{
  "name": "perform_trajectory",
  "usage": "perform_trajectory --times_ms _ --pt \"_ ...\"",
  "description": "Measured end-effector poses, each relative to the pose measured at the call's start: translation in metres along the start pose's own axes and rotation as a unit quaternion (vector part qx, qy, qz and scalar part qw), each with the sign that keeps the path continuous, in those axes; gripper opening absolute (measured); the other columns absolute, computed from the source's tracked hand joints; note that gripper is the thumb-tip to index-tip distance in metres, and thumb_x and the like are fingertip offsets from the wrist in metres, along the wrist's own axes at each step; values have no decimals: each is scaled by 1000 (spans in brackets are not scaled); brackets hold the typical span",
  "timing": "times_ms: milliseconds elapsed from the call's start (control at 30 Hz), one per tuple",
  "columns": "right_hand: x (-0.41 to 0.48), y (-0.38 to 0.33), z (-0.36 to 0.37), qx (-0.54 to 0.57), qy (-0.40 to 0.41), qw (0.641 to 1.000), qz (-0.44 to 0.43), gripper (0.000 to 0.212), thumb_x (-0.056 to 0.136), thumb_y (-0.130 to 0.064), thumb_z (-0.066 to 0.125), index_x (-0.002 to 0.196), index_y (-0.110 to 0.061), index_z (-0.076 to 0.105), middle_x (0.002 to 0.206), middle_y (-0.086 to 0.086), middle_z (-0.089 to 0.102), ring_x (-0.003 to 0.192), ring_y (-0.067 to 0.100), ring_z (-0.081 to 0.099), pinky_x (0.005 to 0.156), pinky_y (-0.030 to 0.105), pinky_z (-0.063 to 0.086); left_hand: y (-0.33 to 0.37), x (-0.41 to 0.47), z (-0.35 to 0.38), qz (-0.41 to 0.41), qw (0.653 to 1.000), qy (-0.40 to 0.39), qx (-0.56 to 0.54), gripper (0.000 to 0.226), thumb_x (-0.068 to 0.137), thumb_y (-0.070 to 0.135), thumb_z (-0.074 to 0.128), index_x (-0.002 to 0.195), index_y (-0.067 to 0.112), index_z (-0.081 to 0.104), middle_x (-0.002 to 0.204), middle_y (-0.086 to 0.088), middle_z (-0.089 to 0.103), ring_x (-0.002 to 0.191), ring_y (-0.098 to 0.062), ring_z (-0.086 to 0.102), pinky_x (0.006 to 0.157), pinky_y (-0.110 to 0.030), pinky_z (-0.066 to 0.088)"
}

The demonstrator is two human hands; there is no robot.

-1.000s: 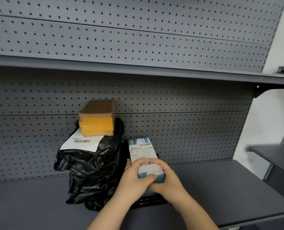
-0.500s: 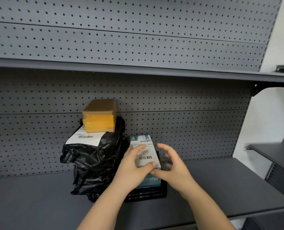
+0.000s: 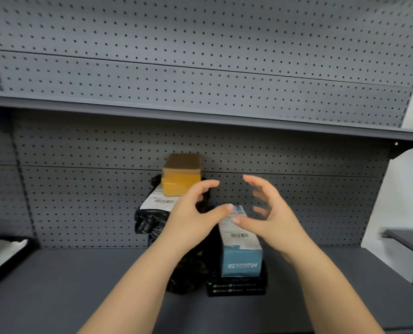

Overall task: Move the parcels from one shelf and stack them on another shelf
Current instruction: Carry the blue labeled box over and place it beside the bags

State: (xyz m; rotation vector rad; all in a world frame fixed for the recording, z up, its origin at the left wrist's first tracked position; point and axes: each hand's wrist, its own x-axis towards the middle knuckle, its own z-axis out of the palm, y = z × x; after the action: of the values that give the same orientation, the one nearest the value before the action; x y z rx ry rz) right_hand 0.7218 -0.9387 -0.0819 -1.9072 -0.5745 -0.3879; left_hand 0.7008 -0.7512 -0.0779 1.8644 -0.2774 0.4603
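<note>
A blue box (image 3: 240,257) with white labels on top lies on a flat black box (image 3: 236,288) on the grey shelf (image 3: 56,285). To its left sits a black plastic bag parcel (image 3: 150,220) with a white label, and a brown and yellow cardboard box (image 3: 181,174) rests on top of it. My left hand (image 3: 191,218) and my right hand (image 3: 270,218) hover above the blue box with fingers spread, holding nothing. The hands and forearms hide part of the bag and of the blue box.
A grey pegboard wall backs the shelf, and an upper shelf edge (image 3: 200,116) runs overhead. A dark tray with something white in it (image 3: 5,254) sits at the far left. Another shelf unit (image 3: 410,242) stands at the right.
Both hands let go of the blue box and lifted off it, spreading apart. The box stays on the black box. The view shifted so the parcels sit further right.
</note>
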Motion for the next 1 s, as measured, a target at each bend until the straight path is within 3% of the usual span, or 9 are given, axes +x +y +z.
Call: perform_trajectory --times_ms 300,500,767,900,1000 --pt "7 -84 98 11 -52 995 -84 78 72 -29 86 132 -56 44 138 -41 41 132 -14 35 113 35 39 -11 -35 -138 9 997 74 12 55 77 37 78 124 51 54 134 25 50 128 1 44 92 -21 36" --pt "5 -147 215 11 -98 986 -135 77 75 -32 84 135 -55 41 141 -42 35 131 -21 28 112 24 34 -35 -85 -259 2 991 133 29 56 76 36 80 123 52 54 132 27 50 124 6 45 70 0 40" --pt "2 -212 400 105 -142 978 -111 74 74 -29 85 130 -56 46 134 -48 39 132 -19 28 110 25 37 -67 -159 -443 -34 974 215 58 52 74 31 82 118 48 59 127 26 54 124 5 47 94 -16 39" --pt "-7 -247 492 150 -171 968 -108 73 73 -24 85 128 -54 49 132 -46 42 130 -21 30 112 27 35 -83 -201 -532 -52 962 252 87 50 75 34 80 118 48 58 128 24 54 122 4 48 85 -12 39" --pt "-15 -269 556 171 -189 961 -108 73 74 -19 85 130 -49 49 133 -42 45 127 -24 32 111 28 36 -97 -234 -588 -70 952 280 100 48 75 38 79 117 49 59 130 21 54 123 3 49 90 -18 39"
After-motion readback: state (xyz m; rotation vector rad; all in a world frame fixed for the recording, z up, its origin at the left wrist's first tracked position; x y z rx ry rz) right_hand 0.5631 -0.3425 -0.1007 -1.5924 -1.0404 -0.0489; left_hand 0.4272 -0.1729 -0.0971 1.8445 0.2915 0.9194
